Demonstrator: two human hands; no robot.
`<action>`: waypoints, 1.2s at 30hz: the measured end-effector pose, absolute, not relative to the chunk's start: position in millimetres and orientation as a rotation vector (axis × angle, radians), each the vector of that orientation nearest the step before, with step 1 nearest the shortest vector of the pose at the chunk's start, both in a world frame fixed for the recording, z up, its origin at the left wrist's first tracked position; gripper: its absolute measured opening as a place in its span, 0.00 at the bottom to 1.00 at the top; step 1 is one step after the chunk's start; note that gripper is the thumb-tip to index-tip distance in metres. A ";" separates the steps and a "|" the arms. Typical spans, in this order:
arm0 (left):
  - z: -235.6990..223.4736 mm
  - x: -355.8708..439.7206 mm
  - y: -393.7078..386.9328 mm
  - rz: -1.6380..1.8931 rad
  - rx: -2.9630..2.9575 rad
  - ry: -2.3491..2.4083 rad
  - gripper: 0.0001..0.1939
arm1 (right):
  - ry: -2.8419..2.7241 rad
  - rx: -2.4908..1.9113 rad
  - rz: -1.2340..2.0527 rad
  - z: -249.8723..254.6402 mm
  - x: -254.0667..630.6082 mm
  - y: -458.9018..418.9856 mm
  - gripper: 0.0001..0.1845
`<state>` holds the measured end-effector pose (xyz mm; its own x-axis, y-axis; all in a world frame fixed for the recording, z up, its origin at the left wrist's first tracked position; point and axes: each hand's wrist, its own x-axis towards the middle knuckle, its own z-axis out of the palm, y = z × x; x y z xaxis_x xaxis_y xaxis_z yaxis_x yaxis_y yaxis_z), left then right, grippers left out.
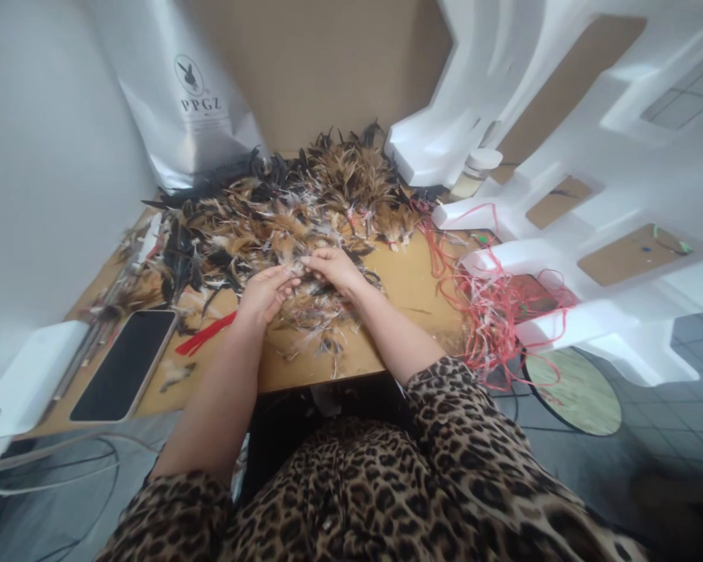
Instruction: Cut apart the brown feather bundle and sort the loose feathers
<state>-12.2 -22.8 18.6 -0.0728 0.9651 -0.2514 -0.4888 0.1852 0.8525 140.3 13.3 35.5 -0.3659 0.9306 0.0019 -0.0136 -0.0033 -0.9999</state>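
Observation:
A big heap of brown, tan and black feathers (305, 195) covers the back of a small wooden table (404, 281). My left hand (265, 293) and my right hand (335, 268) meet at the heap's near edge, fingertips pinched together on a few feathers (300, 269). Both hands are closed in a pinch. Loose feather scraps (319, 324) lie under my wrists. My sleeves are leopard print.
A black phone (123, 365) lies face up at the left, next to a white box (26, 375) and thin rods. A red strip (205, 334) lies by my left wrist. Tangled red strings (492, 312) hang off the right edge. White foam packing (562, 156) stands right; a silver bag (181, 94) behind.

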 end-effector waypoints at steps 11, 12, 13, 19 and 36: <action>27.0 -15.4 -28.2 1.368 0.694 1.074 0.08 | -1.875 -1.045 0.884 33.6 152.2 23.5 0.14; 27.9 -15.5 -29.0 1.365 0.712 1.090 0.08 | -1.920 -1.043 0.776 34.0 153.7 23.7 0.13; 28.6 -15.5 -29.8 1.354 0.731 1.106 0.09 | -1.961 -1.036 0.678 34.5 154.7 23.2 0.12; 26.4 -15.6 -31.0 1.203 0.785 1.130 0.09 | -2.190 -1.012 0.376 38.5 150.9 11.5 0.09; 13.4 -19.0 -21.0 1.158 0.599 1.006 0.03 | -1.954 -1.036 0.788 26.8 139.3 11.1 0.13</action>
<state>-19.0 -21.0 13.4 0.0667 0.9402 -0.3341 -0.4624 0.3258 0.8246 139.3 11.1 26.8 -0.3698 0.8642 0.3413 0.3856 0.4769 -0.7899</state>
